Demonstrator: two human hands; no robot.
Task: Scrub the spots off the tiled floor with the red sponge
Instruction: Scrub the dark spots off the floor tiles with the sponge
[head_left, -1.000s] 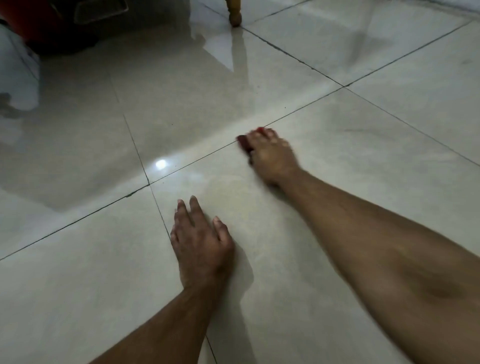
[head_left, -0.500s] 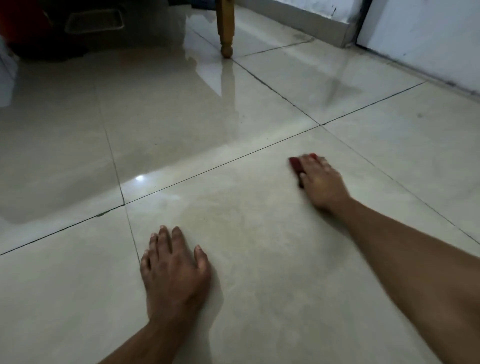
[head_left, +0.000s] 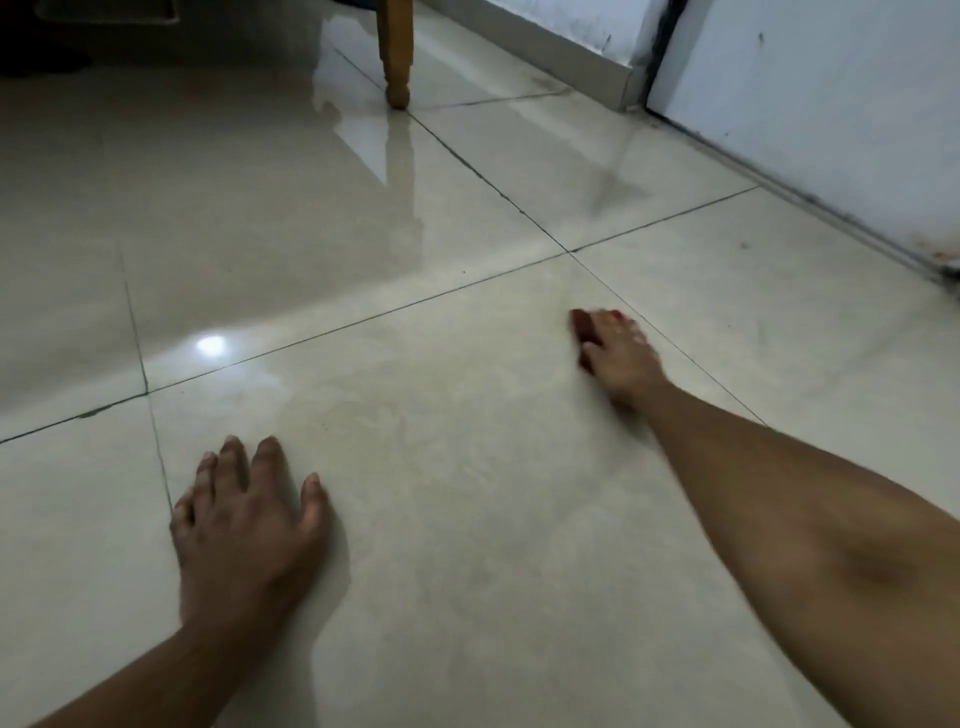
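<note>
My right hand presses the red sponge flat against the glossy beige tiled floor, near the far right corner of the tile in front of me. Only the sponge's red edges show past my fingers. My left hand lies palm down with fingers spread on the same tile's near left side, next to a grout line, holding nothing. A few small dark specks mark the tile to the right, near the wall.
A wooden furniture leg stands at the top centre on a grout crossing. A white wall with a dark base runs along the right. Dark objects sit in the top left corner. A light glare shines on the floor.
My right hand with the sponge has slid rightward along the tile, away from my left hand. The view has lifted and turned right, bringing the wall in. My left hand stays planted.
</note>
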